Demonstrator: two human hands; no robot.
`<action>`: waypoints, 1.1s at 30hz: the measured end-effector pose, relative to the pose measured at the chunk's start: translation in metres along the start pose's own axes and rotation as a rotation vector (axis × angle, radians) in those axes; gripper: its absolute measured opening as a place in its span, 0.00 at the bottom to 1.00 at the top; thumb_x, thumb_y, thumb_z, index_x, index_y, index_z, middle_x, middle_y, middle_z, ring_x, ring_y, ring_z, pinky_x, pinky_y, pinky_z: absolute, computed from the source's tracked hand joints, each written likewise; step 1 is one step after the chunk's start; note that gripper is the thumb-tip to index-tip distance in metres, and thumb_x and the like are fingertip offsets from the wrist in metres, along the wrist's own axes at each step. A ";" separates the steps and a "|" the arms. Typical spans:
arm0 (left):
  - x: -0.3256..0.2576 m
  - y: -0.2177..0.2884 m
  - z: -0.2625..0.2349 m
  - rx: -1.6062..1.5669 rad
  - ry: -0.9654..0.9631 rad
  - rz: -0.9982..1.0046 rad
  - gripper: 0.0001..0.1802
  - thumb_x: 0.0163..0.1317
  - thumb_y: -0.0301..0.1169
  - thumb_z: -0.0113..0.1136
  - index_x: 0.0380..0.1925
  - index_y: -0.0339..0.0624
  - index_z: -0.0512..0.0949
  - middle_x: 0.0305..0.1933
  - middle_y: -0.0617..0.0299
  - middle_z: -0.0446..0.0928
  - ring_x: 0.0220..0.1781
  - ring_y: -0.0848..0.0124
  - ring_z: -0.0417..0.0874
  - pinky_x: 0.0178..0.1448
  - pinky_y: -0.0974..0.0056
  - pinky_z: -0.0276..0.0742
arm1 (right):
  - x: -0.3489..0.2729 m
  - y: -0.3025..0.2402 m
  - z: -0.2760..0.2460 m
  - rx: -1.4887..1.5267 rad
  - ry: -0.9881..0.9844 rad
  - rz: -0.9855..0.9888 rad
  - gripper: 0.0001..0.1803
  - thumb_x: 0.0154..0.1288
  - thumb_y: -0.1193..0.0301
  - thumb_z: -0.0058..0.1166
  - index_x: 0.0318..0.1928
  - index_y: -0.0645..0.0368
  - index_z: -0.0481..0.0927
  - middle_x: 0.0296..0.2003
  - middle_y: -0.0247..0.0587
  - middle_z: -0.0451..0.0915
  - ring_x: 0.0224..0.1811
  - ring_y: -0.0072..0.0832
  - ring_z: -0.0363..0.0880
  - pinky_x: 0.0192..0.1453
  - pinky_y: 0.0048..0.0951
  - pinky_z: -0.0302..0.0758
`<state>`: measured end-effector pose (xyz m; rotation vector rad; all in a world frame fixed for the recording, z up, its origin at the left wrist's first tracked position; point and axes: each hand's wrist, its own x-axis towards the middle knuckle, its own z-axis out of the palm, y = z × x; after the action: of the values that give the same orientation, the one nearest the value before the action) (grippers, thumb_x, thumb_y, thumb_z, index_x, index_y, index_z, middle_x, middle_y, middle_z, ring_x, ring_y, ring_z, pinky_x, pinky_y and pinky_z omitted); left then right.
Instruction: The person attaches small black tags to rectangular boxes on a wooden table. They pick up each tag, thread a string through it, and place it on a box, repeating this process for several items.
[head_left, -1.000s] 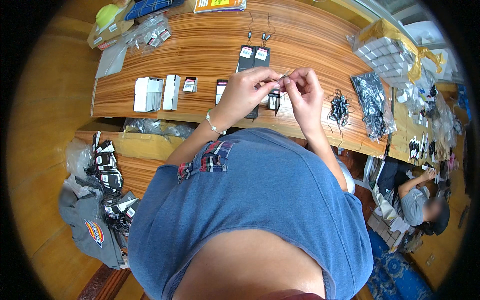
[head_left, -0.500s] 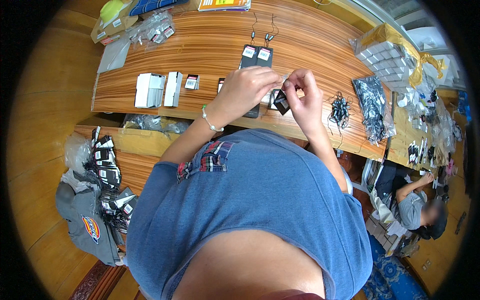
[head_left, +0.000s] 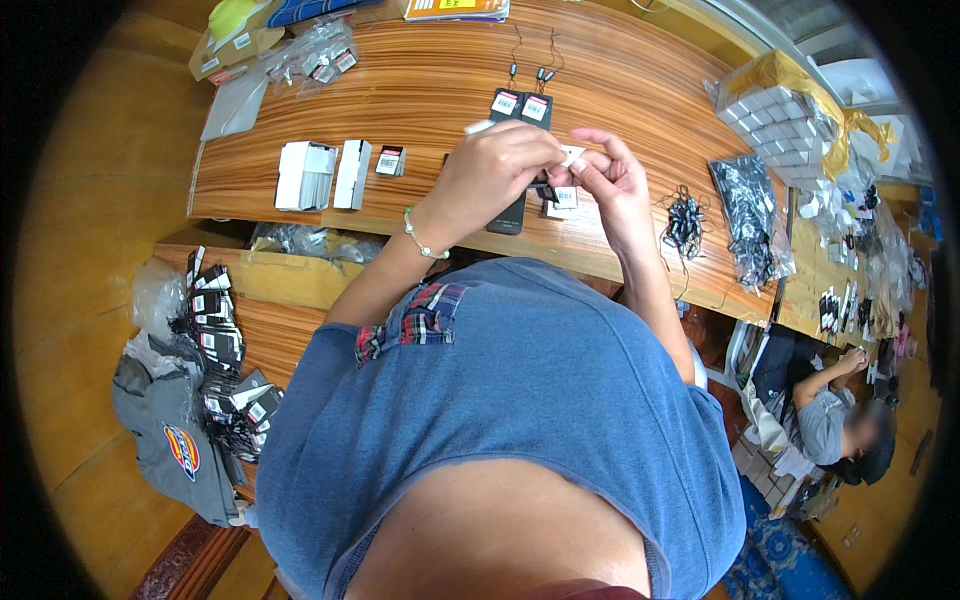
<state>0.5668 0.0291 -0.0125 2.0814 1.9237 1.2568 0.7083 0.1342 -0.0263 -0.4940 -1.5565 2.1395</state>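
Observation:
My left hand point(head_left: 492, 172) and my right hand point(head_left: 617, 185) meet above the long wooden table point(head_left: 420, 90). Both pinch a small white tag point(head_left: 572, 155) between their fingertips. A white strip point(head_left: 478, 127) sticks out above my left hand's knuckles. Just under the hands shows a small black pack with a white label point(head_left: 555, 195); whether a hand holds it I cannot tell. A black flat device point(head_left: 507, 215) lies on the table below my left hand. A bead bracelet point(head_left: 425, 240) is on my left wrist.
On the table lie two black tagged packs point(head_left: 520, 103), white boxes point(head_left: 305, 175), black cable bundles point(head_left: 685, 215), a bag of black parts point(head_left: 752, 215) and ribbon-tied white boxes point(head_left: 790, 105). Black packs point(head_left: 220, 340) and a grey garment point(head_left: 165, 440) sit at lower left. A person point(head_left: 840, 415) sits at lower right.
Both hands have stayed together over the table and shifted slightly. The small black item seen at my right fingers half a second ago now sits lower, and the white tag shows between the fingertips.

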 end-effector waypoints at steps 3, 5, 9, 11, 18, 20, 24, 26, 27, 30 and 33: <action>0.002 0.001 -0.007 0.177 0.035 0.125 0.07 0.45 0.26 0.58 0.28 0.44 0.80 0.34 0.65 0.79 0.40 0.66 0.78 0.46 0.62 0.73 | 0.004 0.004 -0.001 0.173 -0.031 0.086 0.05 0.64 0.76 0.44 0.40 0.64 0.69 0.32 0.45 0.79 0.36 0.31 0.80 0.43 0.27 0.76; 0.000 -0.001 -0.005 0.215 0.077 0.187 0.07 0.44 0.27 0.58 0.27 0.45 0.80 0.33 0.66 0.78 0.40 0.68 0.78 0.45 0.61 0.73 | 0.004 0.009 -0.002 0.187 -0.051 0.106 0.05 0.65 0.75 0.45 0.40 0.63 0.70 0.34 0.45 0.78 0.35 0.32 0.80 0.43 0.28 0.77; -0.004 -0.010 -0.002 0.215 0.094 0.243 0.08 0.43 0.29 0.58 0.27 0.46 0.79 0.33 0.68 0.78 0.39 0.70 0.78 0.46 0.59 0.72 | 0.003 0.015 -0.002 0.444 -0.116 0.251 0.06 0.65 0.72 0.46 0.39 0.61 0.70 0.35 0.45 0.77 0.36 0.33 0.80 0.43 0.30 0.78; -0.005 -0.010 -0.004 0.212 0.089 0.278 0.08 0.43 0.29 0.58 0.27 0.47 0.79 0.32 0.68 0.78 0.38 0.70 0.77 0.46 0.59 0.72 | 0.002 0.023 -0.002 0.571 -0.130 0.305 0.05 0.65 0.72 0.46 0.38 0.60 0.71 0.33 0.42 0.76 0.36 0.31 0.79 0.43 0.29 0.78; -0.006 -0.011 -0.003 0.167 0.115 0.274 0.06 0.45 0.29 0.58 0.26 0.47 0.80 0.31 0.68 0.78 0.37 0.69 0.78 0.44 0.61 0.71 | -0.001 0.035 -0.004 0.594 -0.037 0.240 0.05 0.64 0.74 0.47 0.38 0.62 0.72 0.33 0.41 0.77 0.35 0.27 0.78 0.43 0.27 0.78; -0.005 -0.014 -0.002 0.163 0.112 0.266 0.06 0.45 0.28 0.58 0.26 0.47 0.80 0.31 0.68 0.78 0.37 0.69 0.78 0.44 0.62 0.71 | 0.000 0.036 -0.005 0.627 -0.036 0.231 0.05 0.64 0.75 0.47 0.39 0.62 0.72 0.33 0.42 0.77 0.35 0.28 0.79 0.44 0.27 0.78; -0.002 -0.019 -0.003 0.146 0.132 0.256 0.06 0.44 0.27 0.58 0.25 0.46 0.80 0.30 0.69 0.78 0.37 0.70 0.77 0.45 0.63 0.71 | 0.000 0.025 0.001 0.665 0.002 0.277 0.08 0.63 0.77 0.47 0.43 0.64 0.70 0.35 0.45 0.77 0.38 0.31 0.79 0.45 0.27 0.78; -0.002 -0.021 -0.004 0.095 0.113 0.217 0.06 0.44 0.26 0.59 0.25 0.46 0.80 0.30 0.68 0.78 0.37 0.69 0.77 0.44 0.64 0.71 | -0.001 0.020 0.004 0.661 0.035 0.300 0.11 0.62 0.79 0.47 0.45 0.64 0.68 0.36 0.47 0.77 0.39 0.32 0.79 0.45 0.27 0.78; -0.002 -0.022 -0.004 0.070 0.104 0.198 0.06 0.44 0.26 0.59 0.25 0.46 0.80 0.30 0.68 0.78 0.37 0.69 0.77 0.44 0.64 0.71 | -0.002 0.020 0.004 0.585 0.030 0.259 0.11 0.62 0.79 0.48 0.45 0.64 0.68 0.36 0.48 0.78 0.39 0.32 0.79 0.45 0.27 0.78; -0.004 -0.020 0.000 -0.027 0.083 0.124 0.06 0.45 0.25 0.59 0.25 0.45 0.81 0.30 0.67 0.78 0.36 0.69 0.77 0.43 0.64 0.70 | -0.004 0.022 0.003 0.390 0.037 0.162 0.12 0.61 0.81 0.48 0.46 0.64 0.67 0.35 0.49 0.78 0.38 0.31 0.80 0.43 0.27 0.79; -0.003 -0.017 0.000 -0.136 0.055 0.048 0.09 0.44 0.19 0.59 0.28 0.43 0.81 0.32 0.64 0.79 0.36 0.67 0.78 0.43 0.64 0.72 | -0.004 0.023 -0.001 0.327 0.053 0.120 0.11 0.60 0.81 0.48 0.44 0.63 0.67 0.34 0.48 0.78 0.35 0.30 0.79 0.42 0.25 0.78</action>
<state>0.5538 0.0301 -0.0232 2.0587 1.7642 1.4249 0.7086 0.1267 -0.0486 -0.5367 -1.1427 2.3902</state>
